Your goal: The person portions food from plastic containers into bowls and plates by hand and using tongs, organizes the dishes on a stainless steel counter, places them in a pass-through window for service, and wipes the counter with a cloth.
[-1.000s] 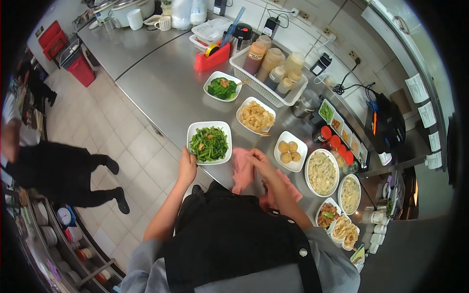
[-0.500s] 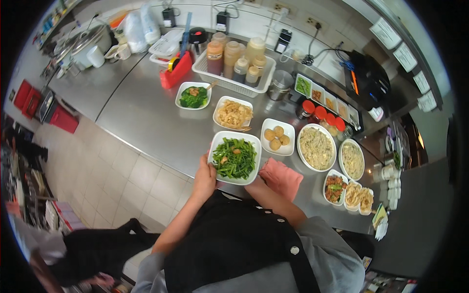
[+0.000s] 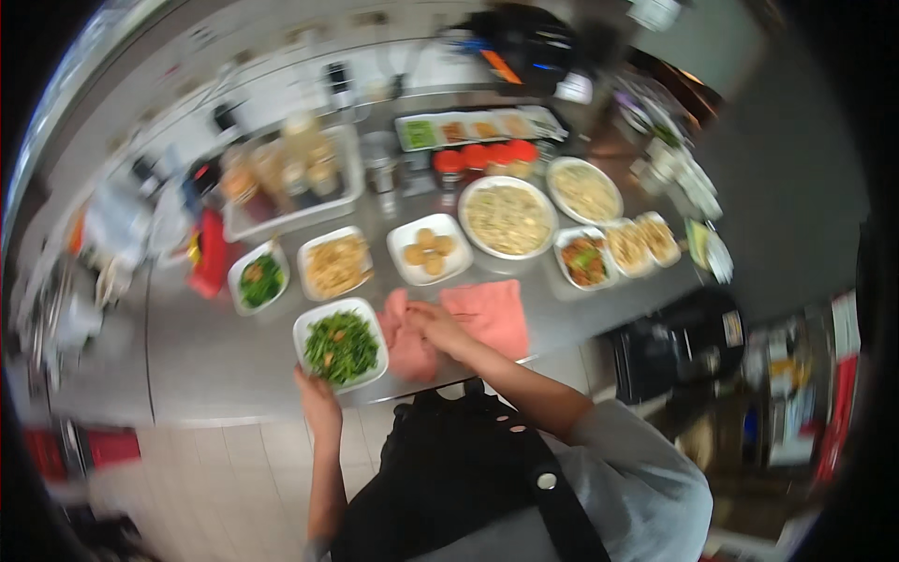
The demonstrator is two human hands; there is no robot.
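My left hand [image 3: 318, 405] grips the lower left edge of a white square dish [image 3: 300, 335]. Chopped leafy greens [image 3: 341, 348] with small brown bits fill it. My right hand [image 3: 440, 330] is closed on a crumpled pink cloth [image 3: 410, 350], just right of that dish at the counter's front. A second pink cloth [image 3: 494, 315], folded flatter, lies beside my right hand. Beyond the held dish stand a dish of fried pale pieces [image 3: 337, 265] and a smaller dish of broccoli-like greens [image 3: 260, 281]. Round brown balls [image 3: 430, 247] sit in another white dish.
Two oval dishes of rice-like food [image 3: 508, 217] [image 3: 585, 191] and small dishes of food [image 3: 588, 258] stand at right. Behind are red-lidded jars [image 3: 487, 159], a long condiment tray [image 3: 478, 127] and a white basket [image 3: 281, 221] of sauce bottles. A red holder [image 3: 208, 255] stands left.
My right hand has left the greens dish and taken hold of the pink cloth, pulling it leftward. My left hand keeps the dish. The whole view has swung to the right.
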